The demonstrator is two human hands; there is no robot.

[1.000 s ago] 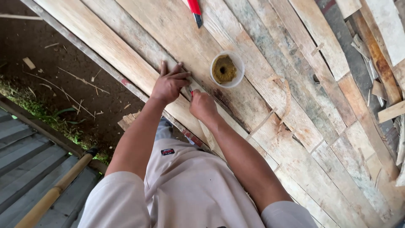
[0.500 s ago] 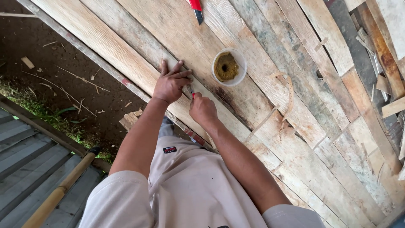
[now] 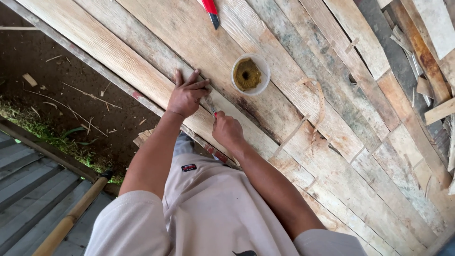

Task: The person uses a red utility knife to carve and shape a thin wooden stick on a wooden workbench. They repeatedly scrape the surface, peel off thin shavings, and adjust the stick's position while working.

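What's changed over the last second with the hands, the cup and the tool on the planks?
Little has changed. The left hand stays pressed flat on the plank. The right hand still pinches a small red-handled tool at the seam beside it, shifted only slightly. The cup of yellowish paste and the red knife lie where they were.

Worn plank bench [image 3: 303,142] w/ a putty cup [image 3: 250,74] & red knife [image 3: 210,10] on it.

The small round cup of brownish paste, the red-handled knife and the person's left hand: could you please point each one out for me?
cup of brownish paste [image 3: 250,74], head view, on the paste inside.
red-handled knife [image 3: 210,8], head view, on the red handle.
left hand [image 3: 186,96], head view, on the back of the hand.
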